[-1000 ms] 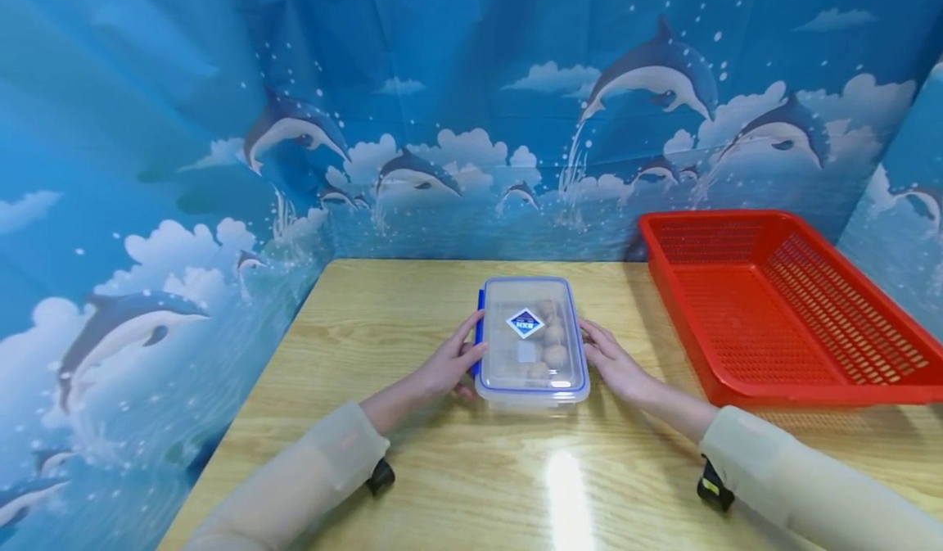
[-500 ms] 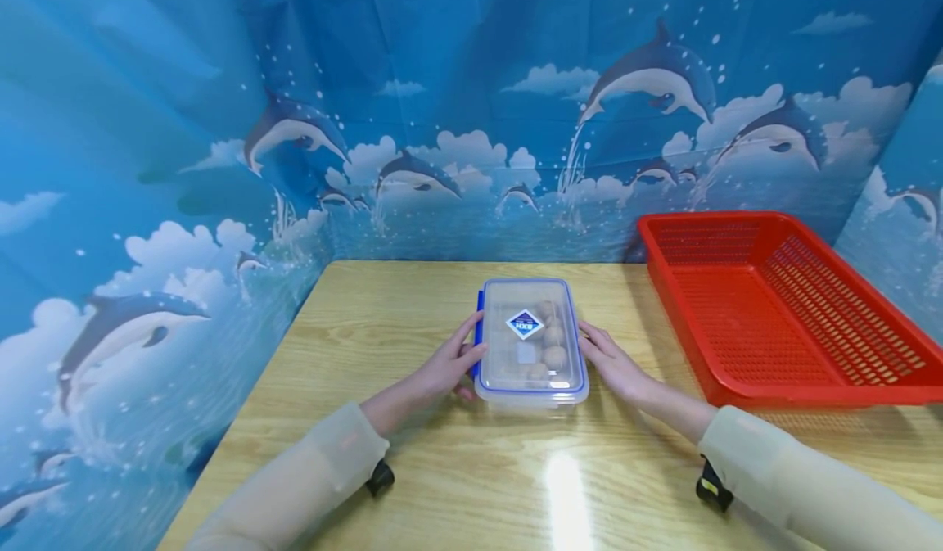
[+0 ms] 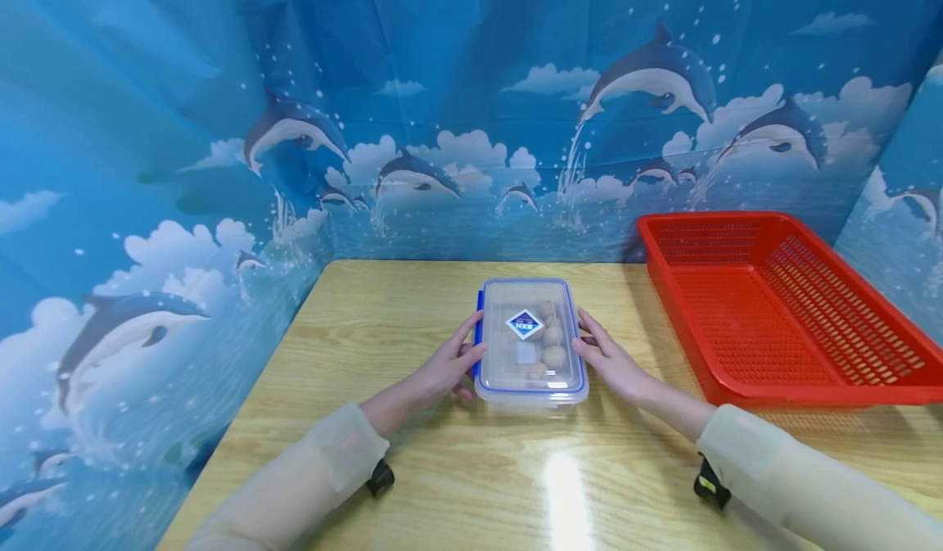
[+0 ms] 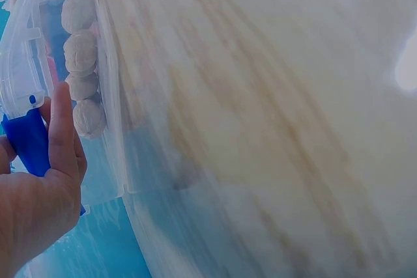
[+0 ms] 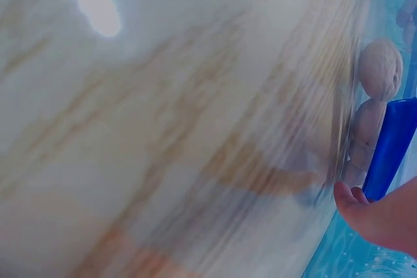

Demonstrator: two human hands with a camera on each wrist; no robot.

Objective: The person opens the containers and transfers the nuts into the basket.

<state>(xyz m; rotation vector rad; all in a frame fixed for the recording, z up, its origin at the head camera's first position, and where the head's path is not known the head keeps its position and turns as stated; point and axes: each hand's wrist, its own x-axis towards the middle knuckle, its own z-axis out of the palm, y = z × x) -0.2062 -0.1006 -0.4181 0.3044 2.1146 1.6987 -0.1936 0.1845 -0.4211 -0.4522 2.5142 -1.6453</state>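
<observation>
As both hands flank it, the clear box (image 3: 504, 354) sits squarely between them on the tabletop (image 3: 368, 313), lid (image 3: 526, 293) on, the left hand (image 3: 444, 367) at one long side and the right hand (image 3: 617, 368) at the other. Look at that left grip: up close at the wrist, fingers lie on either side of a blue clip (image 4: 29, 141), though whether they pinch it I cannot tell. Over on the opposite side, the right grip is wide, fingers fairly straight and parted, tips at the box's edge, and the right wrist view puts fingertips right by the lower end of a second blue clip (image 5: 391, 148). Through the plastic, pale brown walnuts (image 3: 554, 358) bunch toward the right hand, most of them lined up along that wall.

Now the writing! A blue-and-white diamond label (image 3: 525, 324) rides the lid between the two grips, upside down from the head view, its big letters looking like BXH, the smaller print too tiny to read. Just nearer than that, a pale square patch (image 3: 526, 352), its surface too faint to make out. Out beyond the right hand stands a red basket (image 3: 685, 330), and past both grips rises a blue backdrop (image 3: 457, 60) of leaping dolphins.
</observation>
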